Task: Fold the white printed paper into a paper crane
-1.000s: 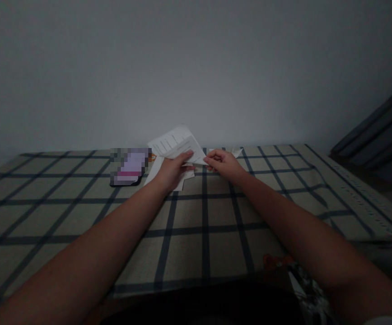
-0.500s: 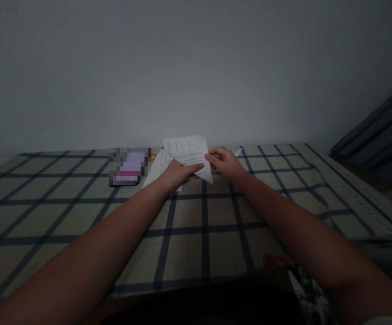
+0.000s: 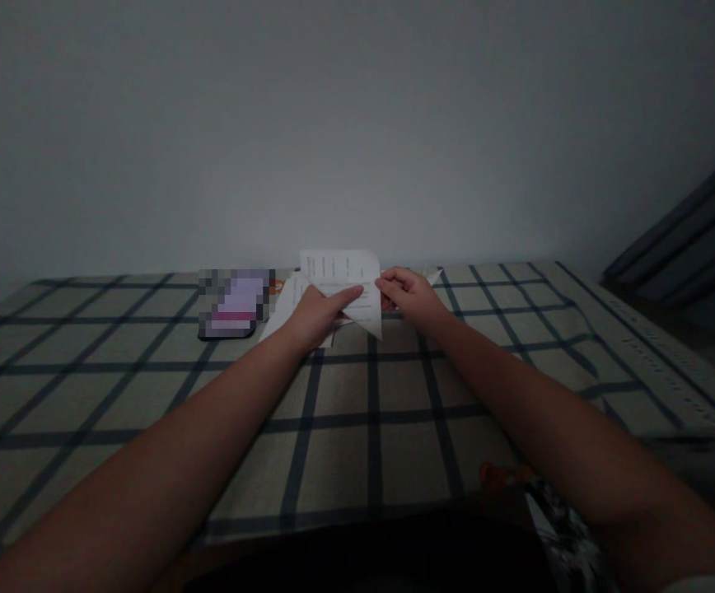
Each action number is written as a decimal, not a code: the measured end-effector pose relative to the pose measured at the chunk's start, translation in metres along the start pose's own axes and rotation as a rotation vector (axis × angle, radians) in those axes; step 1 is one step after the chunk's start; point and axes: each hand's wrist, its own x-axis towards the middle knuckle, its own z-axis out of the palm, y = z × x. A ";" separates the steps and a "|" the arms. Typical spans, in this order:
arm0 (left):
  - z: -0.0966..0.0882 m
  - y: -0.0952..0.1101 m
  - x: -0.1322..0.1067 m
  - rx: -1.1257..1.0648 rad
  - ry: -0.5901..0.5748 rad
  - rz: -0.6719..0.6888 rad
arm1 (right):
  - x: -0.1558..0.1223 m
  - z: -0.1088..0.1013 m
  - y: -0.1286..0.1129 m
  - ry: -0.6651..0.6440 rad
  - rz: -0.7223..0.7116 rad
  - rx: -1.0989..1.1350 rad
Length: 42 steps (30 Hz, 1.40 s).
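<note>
A white sheet of paper (image 3: 340, 265) with printed lines is held up over the far middle of the table. My left hand (image 3: 320, 317) grips its lower left part, thumb lying across the print and the other fingers behind. At the sheet's right edge, my right hand (image 3: 405, 290) pinches it between thumb and fingers. Other printed papers (image 3: 284, 309) lie beneath and to the left of my left hand. A pale paper corner (image 3: 436, 275) shows just beyond my right hand. The sheet's lower corner hangs down in a point.
A phone (image 3: 237, 305), partly pixelated, lies left of the papers. A checked cloth (image 3: 345, 445) covers the table, which meets a plain wall (image 3: 357, 123). Dark folded fabric (image 3: 691, 231) hangs at the right. Orange patterns mark the cloth.
The held sheet has turned slightly and shifted a little left at its lower corner. My left thumb has moved slightly up and left; my right hand stays at the edge.
</note>
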 end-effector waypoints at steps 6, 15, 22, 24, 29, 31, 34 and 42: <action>0.001 0.001 0.000 -0.013 0.012 -0.002 | 0.000 -0.001 0.001 0.019 0.000 -0.017; -0.001 0.000 0.001 0.023 0.030 -0.019 | 0.001 -0.001 0.003 0.023 -0.016 -0.049; 0.001 0.001 0.000 0.034 0.045 -0.013 | 0.001 -0.002 0.003 0.002 -0.031 -0.052; 0.001 0.001 0.000 0.032 0.038 -0.015 | 0.000 -0.002 0.002 0.000 -0.032 -0.056; 0.000 0.000 0.001 0.016 0.030 -0.017 | 0.001 -0.003 0.002 0.003 -0.035 -0.062; 0.000 0.000 0.001 0.015 0.032 -0.021 | 0.001 -0.003 0.003 -0.002 -0.027 -0.067; 0.002 0.002 -0.001 0.016 0.041 -0.030 | 0.002 -0.002 0.005 -0.006 -0.012 -0.063; 0.002 0.003 -0.001 0.006 0.067 -0.030 | 0.003 -0.003 0.009 -0.003 -0.015 -0.054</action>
